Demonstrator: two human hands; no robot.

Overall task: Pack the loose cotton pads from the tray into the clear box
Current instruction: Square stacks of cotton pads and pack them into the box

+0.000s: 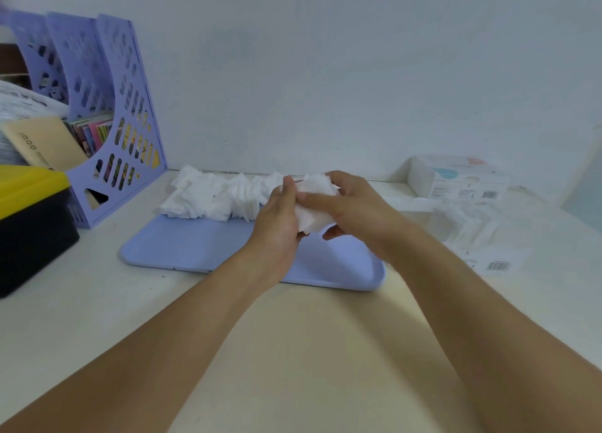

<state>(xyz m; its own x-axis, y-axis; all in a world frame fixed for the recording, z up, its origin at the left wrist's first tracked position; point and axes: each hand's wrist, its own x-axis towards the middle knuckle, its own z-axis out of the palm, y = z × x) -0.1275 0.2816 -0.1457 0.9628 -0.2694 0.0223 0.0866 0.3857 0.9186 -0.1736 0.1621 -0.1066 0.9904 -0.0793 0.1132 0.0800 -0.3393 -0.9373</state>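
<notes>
A lilac tray (182, 246) lies on the white desk, with several loose white cotton pads (208, 196) heaped along its far edge. Above the tray's right half, both hands hold a stack of cotton pads (313, 204) between them. My left hand (280, 217) grips the stack from the left, fingers curled up round it. My right hand (345, 204) holds it from the right, thumb across the front. The clear box (469, 227) stands on the desk to the right of the tray, with white pads inside it.
A lilac file holder (107, 116) with papers stands at the back left. In front of it sits a black box with a yellow lid (29, 224). A white carton (456, 178) rests at the back right by the wall. Labels with barcodes lie near the clear box.
</notes>
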